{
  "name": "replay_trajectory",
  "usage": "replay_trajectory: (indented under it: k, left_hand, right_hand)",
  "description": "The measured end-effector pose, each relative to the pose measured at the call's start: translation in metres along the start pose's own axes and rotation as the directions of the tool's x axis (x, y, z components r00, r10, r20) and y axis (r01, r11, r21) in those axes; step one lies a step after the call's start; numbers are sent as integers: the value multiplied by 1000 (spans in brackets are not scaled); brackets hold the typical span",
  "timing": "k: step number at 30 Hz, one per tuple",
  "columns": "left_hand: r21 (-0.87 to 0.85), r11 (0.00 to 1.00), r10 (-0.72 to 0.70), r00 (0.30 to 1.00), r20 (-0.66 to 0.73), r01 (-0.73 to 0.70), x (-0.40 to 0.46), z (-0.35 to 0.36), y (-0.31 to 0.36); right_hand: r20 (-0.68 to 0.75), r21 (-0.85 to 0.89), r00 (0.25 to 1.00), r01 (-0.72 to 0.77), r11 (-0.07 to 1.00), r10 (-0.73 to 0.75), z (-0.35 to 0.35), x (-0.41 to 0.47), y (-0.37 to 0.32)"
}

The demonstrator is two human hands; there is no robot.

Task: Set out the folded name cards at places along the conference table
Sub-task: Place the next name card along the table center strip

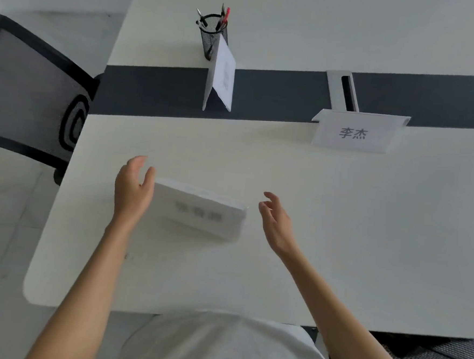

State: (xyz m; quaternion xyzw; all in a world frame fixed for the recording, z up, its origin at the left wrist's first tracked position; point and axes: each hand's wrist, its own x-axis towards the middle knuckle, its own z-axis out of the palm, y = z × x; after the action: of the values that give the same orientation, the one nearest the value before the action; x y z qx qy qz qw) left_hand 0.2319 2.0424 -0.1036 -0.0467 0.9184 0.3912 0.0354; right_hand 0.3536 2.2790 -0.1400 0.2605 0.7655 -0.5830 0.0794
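Both hands released — left hand [133,189] at 9 o'clock of a blurred card [200,209], right hand [275,221] at 3. Likely next: straightening it on the surface [338,242].

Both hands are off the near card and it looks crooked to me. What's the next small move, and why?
Probably square it up: bring the left hand and right hand onto the ends of the near name card and turn it parallel to the table edge. It sits skewed between the open hands, while the card reading 李杰 stands straight.
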Motion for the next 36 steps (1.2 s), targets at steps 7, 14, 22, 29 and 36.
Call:
replay_trajectory:
  k: [7, 14, 22, 29, 36]
  left_hand:
    - [-61, 970, -185, 871, 455, 237, 28, 0, -55]
    - [-220, 959, 12, 748, 664, 179, 42, -12, -58]
    - [-110, 981, 193, 752, 630, -159, 3, -20, -62]
    - [-214, 890, 419, 535, 733, -403, -86, -18, -49]
    - [-408, 737, 530, 85, 844, -539, -190, 6, -12]
  right_hand:
    - [-178, 195, 977, -85, 977, 121, 62, -14, -1]
    - [-422, 374, 872, -80, 924, 247, 103, -34, -16]
    - [-592, 463, 740, -10, 886, 319, 136, -101, 3]
    - [-695, 641, 462, 54, 765, 551, 154, -211, 37]
    - [-680, 728, 82, 201, 656, 729, 160, -334, 76]
